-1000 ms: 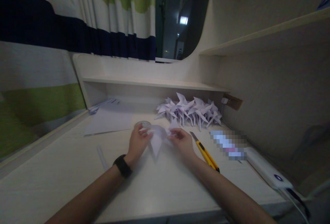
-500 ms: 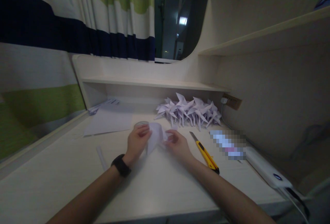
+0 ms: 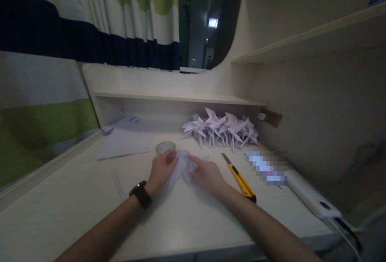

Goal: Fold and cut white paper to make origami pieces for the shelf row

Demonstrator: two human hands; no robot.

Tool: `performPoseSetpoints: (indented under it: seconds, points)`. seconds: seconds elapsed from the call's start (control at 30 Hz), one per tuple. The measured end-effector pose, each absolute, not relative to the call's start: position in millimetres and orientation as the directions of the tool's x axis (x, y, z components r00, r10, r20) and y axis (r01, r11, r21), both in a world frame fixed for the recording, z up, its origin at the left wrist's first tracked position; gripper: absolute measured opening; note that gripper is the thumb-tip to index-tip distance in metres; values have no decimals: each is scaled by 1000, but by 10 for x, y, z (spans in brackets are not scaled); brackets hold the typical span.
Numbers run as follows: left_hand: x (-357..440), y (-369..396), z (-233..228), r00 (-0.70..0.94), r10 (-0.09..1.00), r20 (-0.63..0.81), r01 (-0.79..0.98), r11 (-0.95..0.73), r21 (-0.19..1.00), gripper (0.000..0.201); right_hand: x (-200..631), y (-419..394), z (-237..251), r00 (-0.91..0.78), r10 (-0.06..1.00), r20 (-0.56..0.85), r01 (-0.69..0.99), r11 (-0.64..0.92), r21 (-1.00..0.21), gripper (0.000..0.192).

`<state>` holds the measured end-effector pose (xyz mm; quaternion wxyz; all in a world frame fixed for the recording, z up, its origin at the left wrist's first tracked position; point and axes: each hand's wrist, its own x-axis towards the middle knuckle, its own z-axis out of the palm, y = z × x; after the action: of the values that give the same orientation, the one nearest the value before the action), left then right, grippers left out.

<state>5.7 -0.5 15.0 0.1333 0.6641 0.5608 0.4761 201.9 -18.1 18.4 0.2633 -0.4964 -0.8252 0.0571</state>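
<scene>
Head view: left hand [image 3: 161,168] and right hand [image 3: 206,175] pinch a half-folded white paper piece [image 3: 183,164] low over the tabletop [image 3: 181,217], folding looks unfinished; a heap of finished folded paper figures [image 3: 221,128] behind, blank sheets [image 3: 126,141] left unused.

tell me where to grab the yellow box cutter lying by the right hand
Grip the utility knife by its yellow handle near the middle, coming from above with fingers across its narrow sides. It lies flat on the desk, bare blade pointing away toward the paper cranes.
</scene>
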Motion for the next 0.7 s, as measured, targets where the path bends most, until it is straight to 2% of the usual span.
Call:
performPoseSetpoints:
  seconds: [0.13, 0.23, 0.37, 0.57, 0.7]
  points:
    - [76, -62, 142, 84, 823, 561, 673, -462, 578, 23, 2067, -194, 223, -456, 812, 363, 831, 535, -152, 47]
    - [98, -102, 143, 157, 760, 630, 688, -542, 483, 23, 2080, -202, 239, -494, 794, 354, 832, 550, -74, 35]
    - [109, -136, 157, 115, 712, 693, 790, -488, 371, 23, 2069, -203, 246, -481, 805, 346, 843, 533, -68, 27]
    - [135, -195, 169, 49, 809, 585, 858, -334, 390, 30, 2053, -189, 249, -431, 846, 316, 876, 475, -77, 28]
    - [160, -232, 134, 170, 806, 567, 855, -407, 322, 31, 2039, -198, 237, -425, 849, 313, 879, 470, -79, 28]
